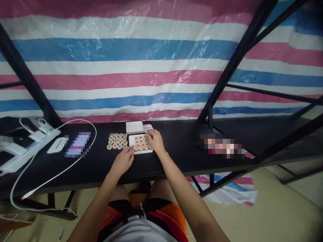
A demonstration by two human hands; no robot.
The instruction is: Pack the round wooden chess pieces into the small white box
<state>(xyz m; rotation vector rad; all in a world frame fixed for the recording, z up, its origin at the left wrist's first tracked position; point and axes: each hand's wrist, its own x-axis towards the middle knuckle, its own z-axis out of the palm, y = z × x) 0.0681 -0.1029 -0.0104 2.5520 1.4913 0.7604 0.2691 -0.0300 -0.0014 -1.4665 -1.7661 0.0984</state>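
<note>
1. Striped tarpaulin [151,50] hangs behind a black desk [181,148].
2. At centre frame lies a white box [141,144] of chess discs, with loose discs [117,141] just left of it and a lid [135,127] behind.
3. The left hand [123,160] touches the box's near-left corner and the right hand [155,140] curls at its far-right corner. I cannot tell whether either grips.

table [176,151]: matt black | chess pieces [117,141]: pale wood | tarp [151,50]: glossy striped plastic

Loose pieces [117,141] lie left of the tray [143,152], lid [135,127] behind.
</note>
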